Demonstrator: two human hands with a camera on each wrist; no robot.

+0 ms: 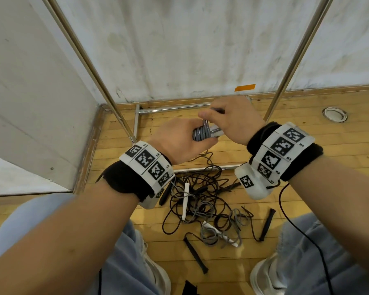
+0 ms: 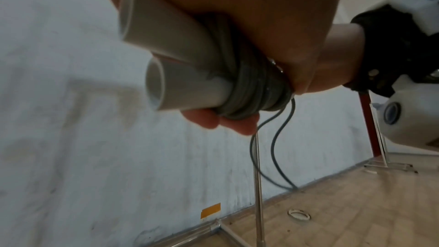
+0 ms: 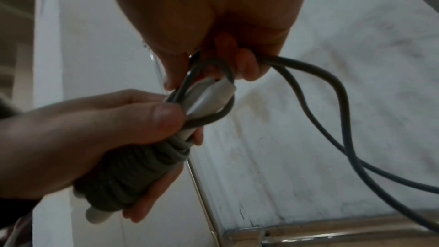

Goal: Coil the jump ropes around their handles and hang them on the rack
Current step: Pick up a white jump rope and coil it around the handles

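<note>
Left hand (image 1: 179, 141) clenched around the pair of white handles (image 2: 175, 59), thumb pressed over the grey rope (image 3: 133, 174) coiled tight about them. Right hand (image 1: 232, 120) just above and touching, fingers pinching a loop of the same grey rope at the handle tips; exact finger placement hard to make out in the blurred right wrist view. Two loose strands trailing from the right hand down toward the floor (image 1: 307, 145). Below both hands, a tangle of black and grey jump ropes (image 1: 200, 201) spread on the wooden floor between the feet, with black handles (image 1: 195, 255) and a white handle (image 1: 185, 201) among them. Beyond the hands, the metal rack (image 1: 90, 67): two slanted chrome poles and a base bar against the white wall (image 1: 190, 43). Farther right, a strip of orange tape (image 1: 245, 87) on the wall.
</note>
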